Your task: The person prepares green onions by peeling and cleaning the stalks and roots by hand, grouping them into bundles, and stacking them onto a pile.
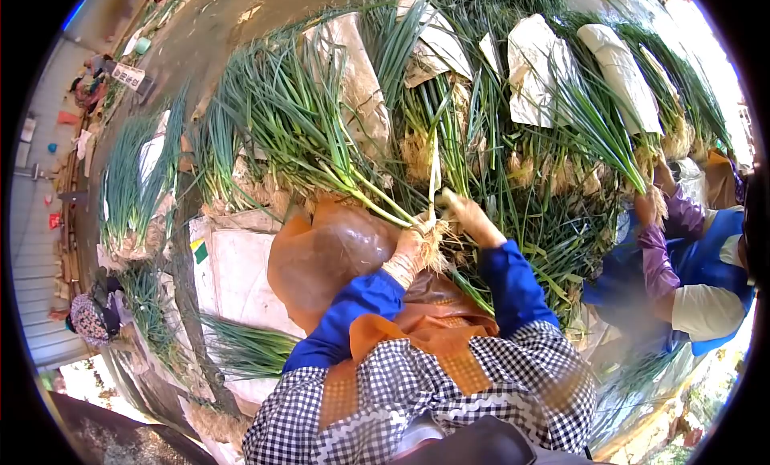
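Note:
My left hand (407, 248) is wrapped round the root end of a few green onions (377, 200), above my lap. Their pale stems fan out from the grip, and the tan, stringy roots (435, 247) hang beside my fingers. Just right of one upright stem, my right hand (469, 216) has its fingers drawn together. Whatever is between those fingers is too small to make out. An orange-brown plastic apron (337, 244) covers my lap under the left hand. A large heap of green onions (281, 112) lies right in front of both hands.
Beige sacking pieces (541, 72) lie over the onion rows. At right, a co-worker's hands (648, 200) grip another onion bunch (613, 140). Loose green leaves (537, 224) are piled right of my hands. A pale sack (241, 272) and more onions (249, 343) are at left.

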Motion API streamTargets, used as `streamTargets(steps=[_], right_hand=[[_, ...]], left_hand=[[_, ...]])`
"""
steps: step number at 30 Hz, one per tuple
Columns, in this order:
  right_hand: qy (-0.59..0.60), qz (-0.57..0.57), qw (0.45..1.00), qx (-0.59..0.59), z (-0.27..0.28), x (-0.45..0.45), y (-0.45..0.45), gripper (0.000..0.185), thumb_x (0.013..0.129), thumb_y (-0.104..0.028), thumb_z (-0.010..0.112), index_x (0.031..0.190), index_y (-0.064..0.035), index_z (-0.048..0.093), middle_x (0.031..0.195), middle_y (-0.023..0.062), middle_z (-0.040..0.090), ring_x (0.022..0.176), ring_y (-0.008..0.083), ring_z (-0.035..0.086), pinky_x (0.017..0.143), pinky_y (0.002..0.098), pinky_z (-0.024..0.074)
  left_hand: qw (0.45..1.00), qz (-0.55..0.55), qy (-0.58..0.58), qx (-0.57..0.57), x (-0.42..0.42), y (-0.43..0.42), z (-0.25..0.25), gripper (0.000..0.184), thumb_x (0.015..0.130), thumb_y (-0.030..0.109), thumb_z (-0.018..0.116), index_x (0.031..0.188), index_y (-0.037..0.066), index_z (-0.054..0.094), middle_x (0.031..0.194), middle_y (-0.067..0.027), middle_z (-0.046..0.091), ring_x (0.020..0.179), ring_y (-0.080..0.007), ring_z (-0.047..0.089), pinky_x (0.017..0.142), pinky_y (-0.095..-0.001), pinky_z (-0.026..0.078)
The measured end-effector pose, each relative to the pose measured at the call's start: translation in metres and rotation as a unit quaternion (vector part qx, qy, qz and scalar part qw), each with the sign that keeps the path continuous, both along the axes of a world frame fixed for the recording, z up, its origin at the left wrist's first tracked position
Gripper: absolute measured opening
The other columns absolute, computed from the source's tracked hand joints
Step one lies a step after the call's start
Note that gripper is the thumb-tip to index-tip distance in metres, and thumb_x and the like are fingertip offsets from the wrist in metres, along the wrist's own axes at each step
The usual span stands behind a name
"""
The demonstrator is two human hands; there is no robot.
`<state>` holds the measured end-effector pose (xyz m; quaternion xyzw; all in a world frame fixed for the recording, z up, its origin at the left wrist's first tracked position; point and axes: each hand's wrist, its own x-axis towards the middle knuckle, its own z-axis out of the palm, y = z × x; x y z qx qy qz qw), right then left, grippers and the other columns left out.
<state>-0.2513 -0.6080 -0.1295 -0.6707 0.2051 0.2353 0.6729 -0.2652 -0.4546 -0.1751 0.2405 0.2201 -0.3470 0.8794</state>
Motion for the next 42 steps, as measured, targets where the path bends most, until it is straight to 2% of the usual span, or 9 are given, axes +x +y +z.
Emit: streamTargets(steps=[11,15,18,23,27,32,35,39,42], right_hand=[[-0.179,-0.216,0.958,0.064,-0.066,-0.033,0.037,0.020,0.086,-0.020,0.059,0.082,-0.0009,0.062,0.066,-0.0037,0.055,0.057,0.0060,0.046,0.050,0.0208,0.0376],[-0.057,-0.086,0.994,-0.037,-0.026,-0.099,-0.044,0.022,0.086,-0.025,0.059,0.085,-0.0035,0.063,0.070,-0.0001,0.060,0.056,0.0090,0.054,0.047,0.0239,0.0414],[0.073,0.583,0.670,-0.453,-0.052,-0.121,-0.095,0.039,0.092,-0.041,0.040,0.097,-0.0092,0.063,0.101,0.0014,0.063,0.083,0.0135,0.056,0.072,0.0268,0.0451],[-0.153,0.122,0.893,-0.405,0.002,-0.018,-0.012,0.044,0.079,-0.053,0.055,0.078,-0.0091,0.062,0.074,0.0124,0.063,0.068,0.0286,0.061,0.062,0.0359,0.0473],[-0.283,0.156,0.834,-0.448,-0.020,0.019,0.032,0.031,0.080,-0.040,0.057,0.068,-0.0123,0.062,0.061,0.0089,0.060,0.060,0.0263,0.060,0.054,0.0352,0.0477],[-0.300,0.100,0.910,-0.268,-0.005,-0.006,0.037,0.027,0.084,-0.024,0.057,0.062,-0.0092,0.055,0.053,0.0022,0.053,0.048,0.0160,0.053,0.046,0.0292,0.0419],[-0.106,-0.013,0.991,0.076,0.048,-0.048,0.002,0.031,0.086,-0.024,0.058,0.062,-0.0052,0.054,0.053,-0.0036,0.048,0.046,0.0077,0.042,0.043,0.0251,0.0355],[-0.167,0.310,0.797,-0.490,0.007,-0.055,-0.035,0.034,0.079,-0.038,0.062,0.067,-0.0065,0.059,0.056,0.0059,0.057,0.050,0.0223,0.056,0.050,0.0318,0.0450],[-0.238,0.189,0.896,-0.323,0.038,-0.032,0.005,0.036,0.077,-0.043,0.062,0.084,-0.0074,0.063,0.077,0.0103,0.063,0.071,0.0254,0.060,0.063,0.0310,0.0475]], left_hand=[[0.996,0.081,0.015,0.012,-0.001,0.013,-0.019,0.020,0.089,0.006,0.047,0.108,0.008,0.053,0.080,-0.0088,0.061,0.055,-0.0145,0.054,0.043,-0.0224,0.043],[0.985,0.135,0.039,0.096,0.011,0.009,-0.023,0.013,0.091,0.010,0.047,0.101,0.007,0.053,0.071,-0.0066,0.054,0.053,-0.0146,0.052,0.044,-0.0239,0.045],[0.981,0.052,-0.063,0.174,0.006,0.008,-0.015,0.017,0.083,0.007,0.057,0.099,0.006,0.052,0.071,-0.0033,0.054,0.056,-0.0129,0.053,0.046,-0.0251,0.046],[0.940,0.013,-0.173,0.293,0.000,-0.004,-0.019,0.038,0.076,-0.005,0.057,0.111,0.006,0.045,0.082,-0.0049,0.054,0.062,-0.0152,0.055,0.051,-0.0264,0.049],[0.925,0.066,-0.185,0.326,0.000,-0.009,-0.044,0.044,0.068,-0.010,0.063,0.107,0.005,0.046,0.090,-0.0051,0.057,0.074,-0.0123,0.055,0.065,-0.0218,0.049],[0.959,0.192,0.076,-0.194,0.008,0.000,-0.077,0.036,0.088,0.038,0.041,0.102,0.006,0.051,0.087,-0.0075,0.057,0.080,-0.0205,0.055,0.073,-0.0296,0.048],[0.890,0.016,-0.234,0.391,-0.001,-0.001,-0.054,0.026,0.079,0.005,0.059,0.103,0.004,0.051,0.082,-0.0066,0.058,0.068,-0.0153,0.056,0.059,-0.0270,0.048],[0.904,0.008,-0.221,0.365,0.003,-0.004,-0.038,0.038,0.073,-0.005,0.063,0.107,0.002,0.049,0.076,-0.0033,0.054,0.059,-0.0105,0.051,0.051,-0.0239,0.046],[0.934,0.039,-0.203,0.290,0.001,-0.005,-0.045,0.023,0.083,0.014,0.054,0.103,0.004,0.050,0.076,-0.0035,0.053,0.064,-0.0142,0.053,0.057,-0.0250,0.047]])
